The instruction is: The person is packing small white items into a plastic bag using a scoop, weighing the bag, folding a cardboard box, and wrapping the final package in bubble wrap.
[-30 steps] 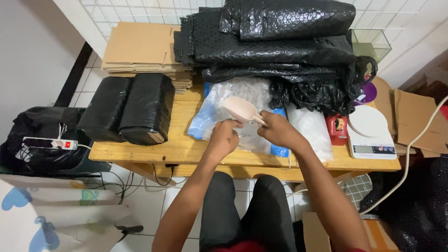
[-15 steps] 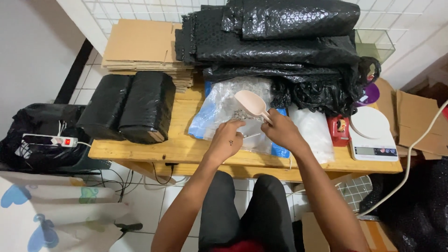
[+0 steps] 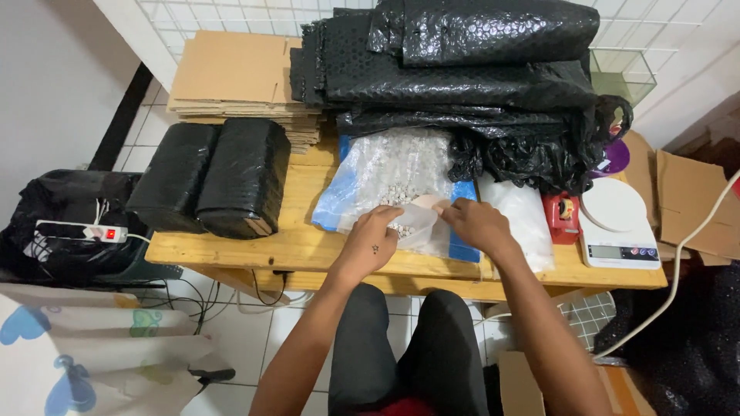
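Pink scoop (image 3: 425,203) bowl leftward, handle rightward

Bare wooden table (image 3: 285,245): open strip along the near edge, left of the left hand (image 3: 371,240). Blocked left by 2 black wrapped bundles (image 3: 212,177). Blocked rear by black bubble-wrap stack (image 3: 455,69) and flat cardboard pile (image 3: 231,77). Right hand (image 3: 478,223) hemmed by white plastic bag (image 3: 524,216), red tape dispenser (image 3: 561,213), white scale (image 3: 617,223).
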